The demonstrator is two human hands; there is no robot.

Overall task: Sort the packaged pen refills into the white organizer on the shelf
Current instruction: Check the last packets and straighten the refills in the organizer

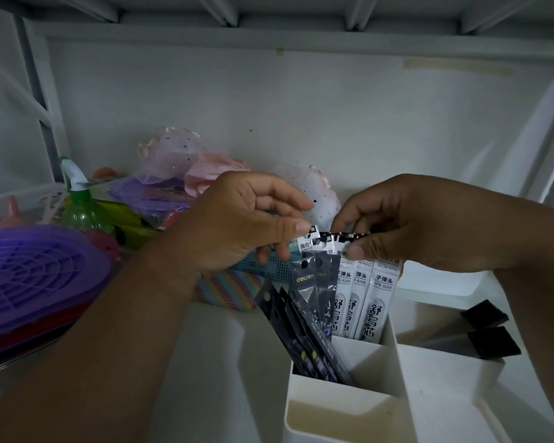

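Observation:
A white organizer [339, 407] with several compartments stands on the shelf at lower right. Dark refill packs [304, 318] lean in its left rear compartment. White refill packs [370, 302] with black print stand in the compartment beside them. My left hand [237, 219] pinches the top edge of the packs between thumb and fingers. My right hand [403, 222] pinches the tops of the white packs from the right. Both hands hover just above the organizer. Two black-ended packs [490, 334] lie in the right compartment.
A purple perforated lid [36, 270] on stacked plates sits at left. A green spray bottle [80, 206], pink netting bags [179, 161] and a striped pouch [227, 289] with a blue perforated case [269, 266] crowd the shelf's back. An upper shelf runs overhead.

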